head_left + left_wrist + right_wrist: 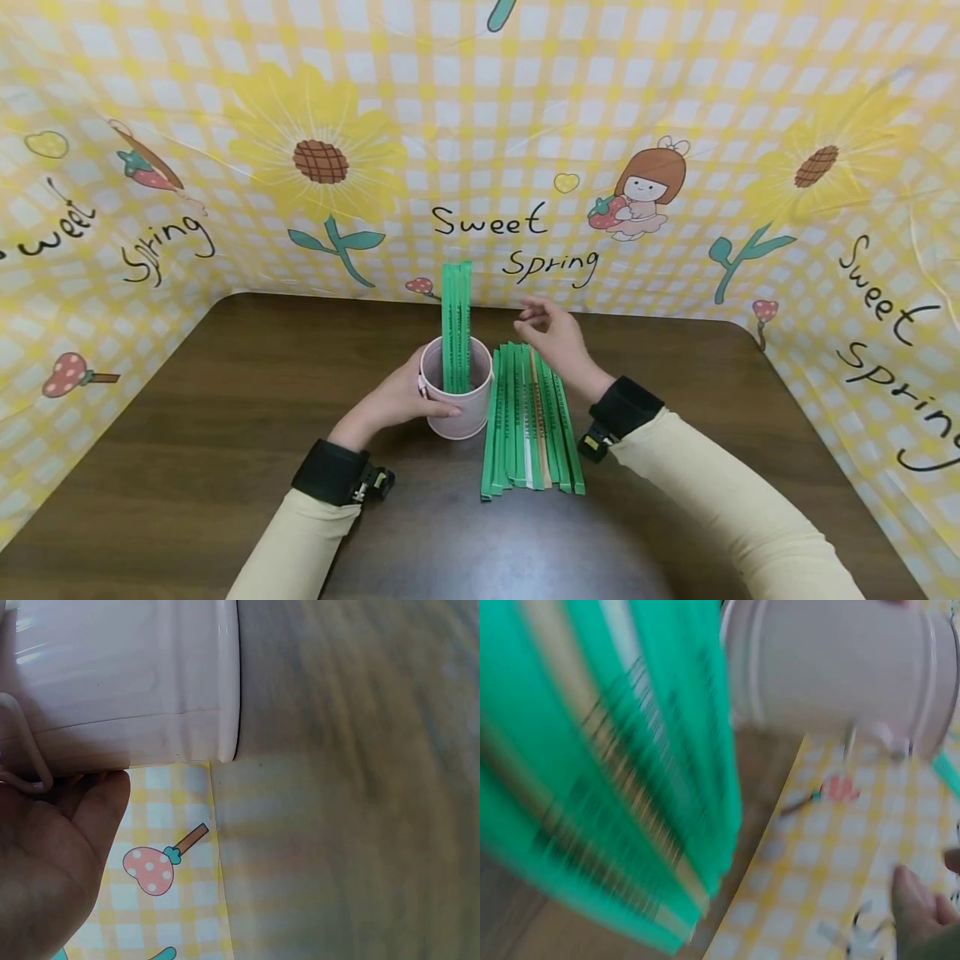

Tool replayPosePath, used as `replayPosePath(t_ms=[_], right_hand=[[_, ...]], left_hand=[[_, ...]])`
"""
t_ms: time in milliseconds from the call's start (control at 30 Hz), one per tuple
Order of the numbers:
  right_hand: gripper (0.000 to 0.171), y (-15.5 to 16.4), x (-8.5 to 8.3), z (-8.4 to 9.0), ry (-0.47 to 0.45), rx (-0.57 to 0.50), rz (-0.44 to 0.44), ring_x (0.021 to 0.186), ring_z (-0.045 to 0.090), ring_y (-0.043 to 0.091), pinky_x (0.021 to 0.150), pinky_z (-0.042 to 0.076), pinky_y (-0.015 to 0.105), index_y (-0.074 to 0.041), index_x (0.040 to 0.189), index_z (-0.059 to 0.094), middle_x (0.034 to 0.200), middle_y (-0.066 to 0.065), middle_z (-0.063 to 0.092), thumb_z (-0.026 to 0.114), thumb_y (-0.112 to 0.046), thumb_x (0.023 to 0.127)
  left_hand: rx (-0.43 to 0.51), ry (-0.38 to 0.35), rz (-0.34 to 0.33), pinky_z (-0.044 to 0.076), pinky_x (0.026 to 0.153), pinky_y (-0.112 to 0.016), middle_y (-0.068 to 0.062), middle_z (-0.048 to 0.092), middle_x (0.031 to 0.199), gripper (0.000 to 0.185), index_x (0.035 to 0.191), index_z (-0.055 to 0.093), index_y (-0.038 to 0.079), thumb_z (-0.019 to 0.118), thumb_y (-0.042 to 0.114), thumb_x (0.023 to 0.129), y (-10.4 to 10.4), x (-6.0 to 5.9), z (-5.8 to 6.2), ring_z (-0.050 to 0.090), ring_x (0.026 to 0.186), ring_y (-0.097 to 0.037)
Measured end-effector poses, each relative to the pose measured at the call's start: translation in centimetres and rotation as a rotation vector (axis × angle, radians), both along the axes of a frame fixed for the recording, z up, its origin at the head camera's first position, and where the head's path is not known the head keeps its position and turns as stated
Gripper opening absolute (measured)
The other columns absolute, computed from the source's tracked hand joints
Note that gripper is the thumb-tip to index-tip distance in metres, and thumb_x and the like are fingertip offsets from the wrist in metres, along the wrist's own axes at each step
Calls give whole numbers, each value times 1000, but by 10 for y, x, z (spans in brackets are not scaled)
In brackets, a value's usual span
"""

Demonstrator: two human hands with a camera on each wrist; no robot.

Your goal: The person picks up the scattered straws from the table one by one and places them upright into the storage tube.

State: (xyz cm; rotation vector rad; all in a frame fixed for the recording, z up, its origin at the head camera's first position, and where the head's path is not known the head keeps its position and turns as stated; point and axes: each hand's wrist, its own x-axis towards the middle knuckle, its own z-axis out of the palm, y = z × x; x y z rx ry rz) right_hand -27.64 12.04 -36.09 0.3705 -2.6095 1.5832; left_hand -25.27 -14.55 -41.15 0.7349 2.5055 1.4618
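Left hand [397,398]: wraps around the pink cup [457,402], thumb across its front.
Cup: upright on the table [225,400], a few green packets [456,325] standing inside.
Right hand [558,337]: fingers loosely apart, holding nothing, above the far end of the pile [531,421].
Pile: green packets lying flat just right of the cup.

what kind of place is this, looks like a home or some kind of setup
Probably a staged tabletop setup rather than a lived-in room: a dark wooden table is walled on three sides by a yellow checked cartoon backdrop. On it stand only a pink cup and green wrapped chopsticks.
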Motion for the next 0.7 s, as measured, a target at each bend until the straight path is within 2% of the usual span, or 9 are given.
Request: replayPosePath(t_ms=[100, 200, 367, 533, 700], right_hand=[[42, 22, -1, -5, -51, 98, 5, 119, 60, 38, 99, 52, 46, 5, 141, 52, 128, 26, 61, 59, -7, 102], [38, 39, 0, -18, -109, 143, -4, 115, 60, 39, 94, 53, 43, 8, 137, 53, 125, 28, 60, 57, -3, 101], [33, 52, 3, -40, -184, 187, -21, 94, 64, 31, 79, 56, 35, 12, 129, 56, 108, 22, 61, 58, 0, 98], [33, 56, 6, -50, -296, 230, -28, 84, 66, 28, 77, 60, 37, 14, 127, 58, 91, 13, 59, 60, 0, 97], [38, 56, 7, -54, -372, 217, -49, 84, 68, 30, 76, 62, 37, 16, 129, 56, 96, 17, 59, 63, 1, 95]], left_hand=[[-15, -2, 6, 42, 113, -61, -26, 41, 152, 111, 159, 20, 0, 91, 21, 76, 0, 0, 1, 48, 136, -42], [-21, -5, 3, 42, 112, -61, -26, 41, 152, 111, 159, 19, 0, 90, 21, 77, 0, -1, 0, 48, 136, -43], [-18, 10, -4, 42, 112, -62, -26, 42, 151, 110, 159, 19, 1, 90, 21, 77, -2, -2, -5, 48, 136, -43], [-25, 18, -4, 42, 112, -62, -26, 42, 151, 111, 159, 19, 1, 90, 21, 77, -2, -2, -4, 48, 135, -43], [-22, 16, -10, 43, 111, -62, -25, 43, 151, 109, 159, 20, 1, 90, 21, 77, -1, -2, -2, 49, 134, -42]])
